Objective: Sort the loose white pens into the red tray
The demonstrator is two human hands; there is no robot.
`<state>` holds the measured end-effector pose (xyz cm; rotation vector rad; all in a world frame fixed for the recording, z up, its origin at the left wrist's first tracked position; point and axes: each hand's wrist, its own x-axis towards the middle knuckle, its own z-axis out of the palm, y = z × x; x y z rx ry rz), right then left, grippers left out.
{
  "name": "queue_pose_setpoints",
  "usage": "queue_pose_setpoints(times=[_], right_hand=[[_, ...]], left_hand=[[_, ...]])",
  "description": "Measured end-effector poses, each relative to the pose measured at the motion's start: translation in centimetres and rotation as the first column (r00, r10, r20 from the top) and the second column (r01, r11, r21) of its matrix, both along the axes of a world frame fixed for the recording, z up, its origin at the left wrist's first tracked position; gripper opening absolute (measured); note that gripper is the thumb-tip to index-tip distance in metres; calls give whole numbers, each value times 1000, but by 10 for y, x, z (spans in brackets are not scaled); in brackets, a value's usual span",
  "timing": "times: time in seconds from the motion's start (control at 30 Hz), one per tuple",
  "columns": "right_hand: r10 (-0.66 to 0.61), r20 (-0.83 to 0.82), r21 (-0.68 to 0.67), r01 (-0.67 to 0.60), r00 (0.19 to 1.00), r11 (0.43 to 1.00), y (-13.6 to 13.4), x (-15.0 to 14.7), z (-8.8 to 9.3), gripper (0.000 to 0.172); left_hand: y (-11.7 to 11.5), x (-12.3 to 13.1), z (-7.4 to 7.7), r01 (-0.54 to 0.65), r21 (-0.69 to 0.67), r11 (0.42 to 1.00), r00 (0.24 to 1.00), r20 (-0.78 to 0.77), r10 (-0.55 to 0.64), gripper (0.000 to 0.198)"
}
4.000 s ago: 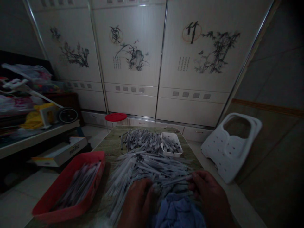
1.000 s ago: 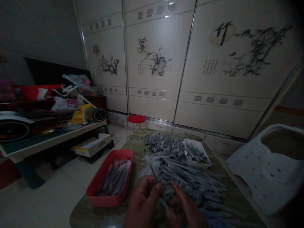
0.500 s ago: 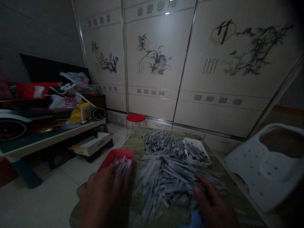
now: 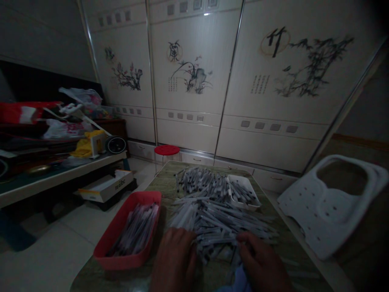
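A big heap of thin grey pen-like sticks (image 4: 219, 221) covers the middle of a small greenish table (image 4: 165, 178). My left hand (image 4: 174, 259) rests at the near left edge of the heap, fingers curled down onto the sticks. On the heap's near right side, my right hand (image 4: 261, 261) has its fingers bent among the sticks. What either hand grips is too dark to make out. A red tray (image 4: 120, 227) with more sticks sits at the table's left. A small white tray (image 4: 243, 194) of sticks stands further back.
A blue cloth (image 4: 240, 282) lies at the near edge between my hands. A white perforated plastic seat (image 4: 331, 202) leans at the right. A red stool (image 4: 166, 151) stands behind the table before painted cabinet doors (image 4: 194, 81). A cluttered bench (image 4: 57, 162) and a box (image 4: 105, 186) are at the left.
My left hand has come back from over the red tray to the near left of the heap. My right hand stays at the heap's near right. The view shifted slightly.
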<state>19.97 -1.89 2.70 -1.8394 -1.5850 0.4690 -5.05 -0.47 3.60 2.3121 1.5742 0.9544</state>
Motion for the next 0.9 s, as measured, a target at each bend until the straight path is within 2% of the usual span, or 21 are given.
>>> queue_pose_setpoints(times=[0.13,0.23,0.33,0.5,0.7,0.8,0.9], right_hand=[[55,110,-54,-49,992,997,1,1,-3,30],[87,155,-97,-72,984,993,2,3,1,27],[83,169,-122,-63,982,990,2,5,4,27],[51,152,-113,-34,987,993,1,7,2,27],[48,144,-110,-32,988,993,-2,9,2,27],[81,135,-142,-61,988,988,-1,11,2,27],[59,103,-156,-42,993,987,-1,13,1,27]], left_hand=[[2,14,-11,23,-152,988,994,-106,-39,28],[5,22,-17,27,-212,977,980,-189,-68,24],[7,29,-20,-23,-247,969,962,-268,-45,23],[6,39,-11,-109,-300,948,951,-308,12,21],[2,46,5,-118,-300,947,950,-313,19,24],[5,48,4,-138,-340,930,946,-325,22,22],[8,49,-2,-147,-361,921,947,-320,26,21]])
